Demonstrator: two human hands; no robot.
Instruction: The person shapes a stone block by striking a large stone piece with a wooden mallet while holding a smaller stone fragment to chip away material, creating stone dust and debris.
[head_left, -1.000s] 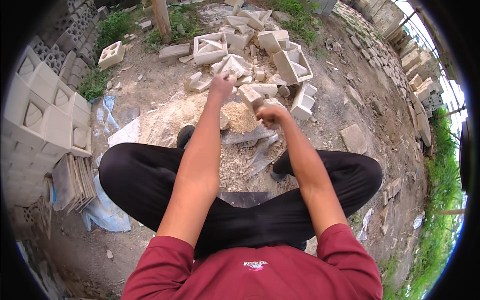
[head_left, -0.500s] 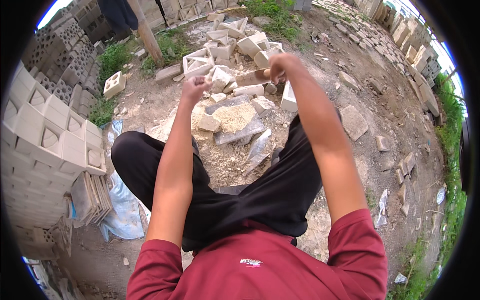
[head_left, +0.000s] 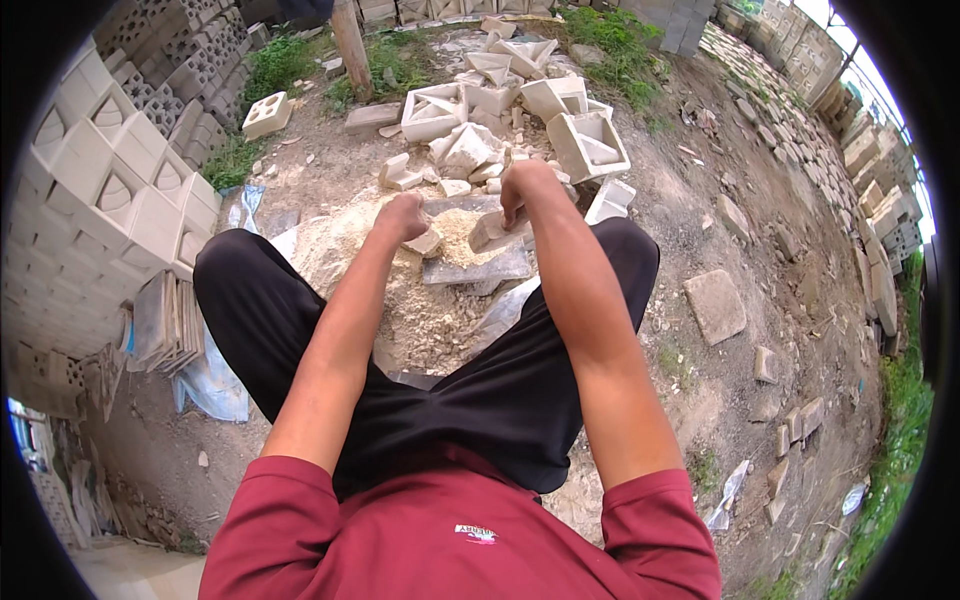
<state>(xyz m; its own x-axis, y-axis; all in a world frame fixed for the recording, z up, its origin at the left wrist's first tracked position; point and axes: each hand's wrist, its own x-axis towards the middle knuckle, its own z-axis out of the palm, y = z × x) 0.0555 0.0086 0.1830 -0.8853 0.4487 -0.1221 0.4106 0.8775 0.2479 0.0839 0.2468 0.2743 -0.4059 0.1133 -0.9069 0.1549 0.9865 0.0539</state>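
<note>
Breaking pale chunks on a flat slab [head_left: 478,265].
Chunk [head_left: 426,243] at slab's left edge, grasped by left hand [head_left: 402,216]; second chunk [head_left: 488,229] near slab's middle, gripped by clenched right hand [head_left: 522,186]. Crumbled powder [head_left: 455,232] between them, rubble heap [head_left: 415,315] just below, broken hollow blocks [head_left: 500,110] beyond, stacked blocks [head_left: 110,190] at left.

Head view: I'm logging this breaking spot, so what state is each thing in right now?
Left hand: closed on a pale block fragment.
Right hand: closed on another chunk, resting on the slab.
Flat slab: lying flat, covered with crumbled rubble.
Rubble heap: loose, spread between the knees.
Decorative blocks: broken, piled beyond.
Stacked blocks: whole, neatly stacked.
</note>
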